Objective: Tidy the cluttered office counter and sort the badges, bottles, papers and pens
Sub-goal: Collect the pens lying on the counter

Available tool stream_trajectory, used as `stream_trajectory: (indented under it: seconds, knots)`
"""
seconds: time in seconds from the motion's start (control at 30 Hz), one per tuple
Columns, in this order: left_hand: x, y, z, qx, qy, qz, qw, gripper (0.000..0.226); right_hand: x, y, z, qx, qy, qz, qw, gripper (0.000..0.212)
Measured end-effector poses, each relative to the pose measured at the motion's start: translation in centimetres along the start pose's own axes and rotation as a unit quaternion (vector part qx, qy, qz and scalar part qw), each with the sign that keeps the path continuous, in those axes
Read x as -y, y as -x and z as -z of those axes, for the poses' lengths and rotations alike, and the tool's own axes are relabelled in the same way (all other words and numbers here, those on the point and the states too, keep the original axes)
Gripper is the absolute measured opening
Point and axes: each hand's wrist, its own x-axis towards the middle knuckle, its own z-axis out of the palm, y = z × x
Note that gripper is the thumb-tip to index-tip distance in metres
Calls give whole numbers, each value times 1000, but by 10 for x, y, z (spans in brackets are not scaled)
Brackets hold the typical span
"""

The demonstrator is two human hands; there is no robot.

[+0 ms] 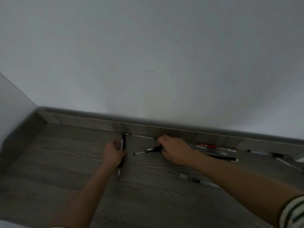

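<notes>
On the grey wood-grain counter (65, 158) my left hand (113, 153) grips a bundle of black and silver pens (123, 142) that stick out above and below the fist. My right hand (174, 149) pinches the dark end of another pen (148, 150), whose thin tip points left and lies low over the counter. A thin pen (143, 137) lies along the back ledge between the hands. The picture is blurred.
More pens lie to the right: red and clear ones (212, 146) by the back ledge, a black one (222, 157), several at the far right (279, 157), and a clear one (197, 180) near my right forearm. A white wall rises behind the ledge (82, 120).
</notes>
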Motion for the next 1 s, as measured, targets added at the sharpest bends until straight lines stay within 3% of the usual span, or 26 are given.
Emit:
stream_trajectory:
  seconds: [0.1,0.17,0.3,0.5,0.63,0.87,1.0]
  knots:
    - [3,-4,7,15,63,24,998,15,4,-9,-8,19,40,-3,999,32]
    - [8,-6,9,2,86,33,996,16,2,-11,-8,29,37,-11,999,34]
    - [13,-12,9,-63,3,-25,998,5,2,-15,-7,33,43,8,998,26]
    - [3,-12,6,-8,-65,-13,998,32,10,-28,6,-11,31,-19,999,34]
    - [9,-17,17,-13,-59,18,998,24,22,-43,6,-4,39,1,999,30]
    - [21,-16,25,3,71,34,997,1,43,-69,-20,45,73,32,996,31]
    - [19,-14,26,9,135,59,989,20,47,-79,-16,50,60,-18,997,26]
